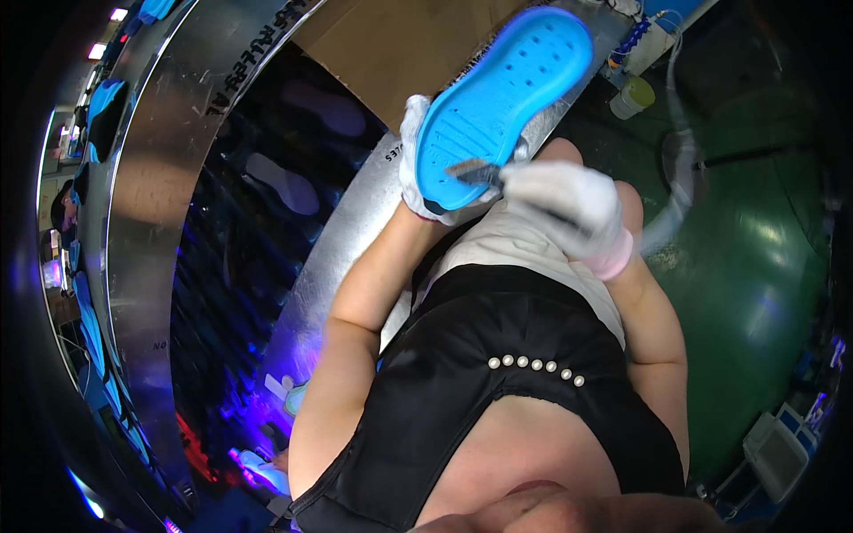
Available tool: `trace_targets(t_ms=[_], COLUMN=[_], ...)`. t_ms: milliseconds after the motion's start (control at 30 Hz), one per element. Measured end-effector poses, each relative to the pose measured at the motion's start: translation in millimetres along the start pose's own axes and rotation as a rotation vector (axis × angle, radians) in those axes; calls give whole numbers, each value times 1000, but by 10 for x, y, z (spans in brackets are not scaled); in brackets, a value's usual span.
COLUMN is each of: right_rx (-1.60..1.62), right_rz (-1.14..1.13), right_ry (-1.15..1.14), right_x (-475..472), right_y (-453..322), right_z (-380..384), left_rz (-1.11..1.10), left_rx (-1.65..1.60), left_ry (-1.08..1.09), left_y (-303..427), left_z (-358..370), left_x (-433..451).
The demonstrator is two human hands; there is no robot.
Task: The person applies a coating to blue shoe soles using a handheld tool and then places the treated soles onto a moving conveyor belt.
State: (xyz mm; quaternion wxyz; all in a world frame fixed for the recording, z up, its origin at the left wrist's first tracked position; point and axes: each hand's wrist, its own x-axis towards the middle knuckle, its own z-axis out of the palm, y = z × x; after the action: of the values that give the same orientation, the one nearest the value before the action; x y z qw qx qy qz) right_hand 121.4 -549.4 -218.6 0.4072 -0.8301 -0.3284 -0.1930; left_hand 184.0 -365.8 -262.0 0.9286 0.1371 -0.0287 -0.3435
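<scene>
A bright blue shoe sole [466, 133] lies tilted before me, its inner face up, with small holes at the far end and ridges at the near end. My left hand [414, 156], in a white knit glove, is shut on the sole's near end from below and the left side. Part of that hand is hidden under the sole. My right hand [566, 200], also gloved and blurred, grips a flat brush [474, 171]. The brush's bristles are over the near end of the sole, seemingly touching it.
To my left runs a dark conveyor belt [246, 260] carrying pale soles [283, 183], between metal rails [333, 226]. Brown cardboard [380, 53] lies ahead. A tub with a yellowish top [632, 96] stands ahead right. Another person's hand [280, 461] is near a lit sole at lower left.
</scene>
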Motion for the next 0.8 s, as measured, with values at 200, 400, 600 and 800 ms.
trace_targets(t_ms=[200,400,600,800], right_rx=[211,-70,-300,-243], right_rz=[-31,-96,-188,-188], right_ry=[-130,-237,-292,-130], right_x=[129,90,125,172], right_y=[-154,-352,-401,-213], right_z=[-122,-163,-272,-314], left_rz=[-166,-233,212,-81], left_rx=[317,556,1117,1061], left_ry=[155,59,-106,59], left_y=[205,463,563,747], left_z=[225,218,-8,340], left_x=[52,68,76,12])
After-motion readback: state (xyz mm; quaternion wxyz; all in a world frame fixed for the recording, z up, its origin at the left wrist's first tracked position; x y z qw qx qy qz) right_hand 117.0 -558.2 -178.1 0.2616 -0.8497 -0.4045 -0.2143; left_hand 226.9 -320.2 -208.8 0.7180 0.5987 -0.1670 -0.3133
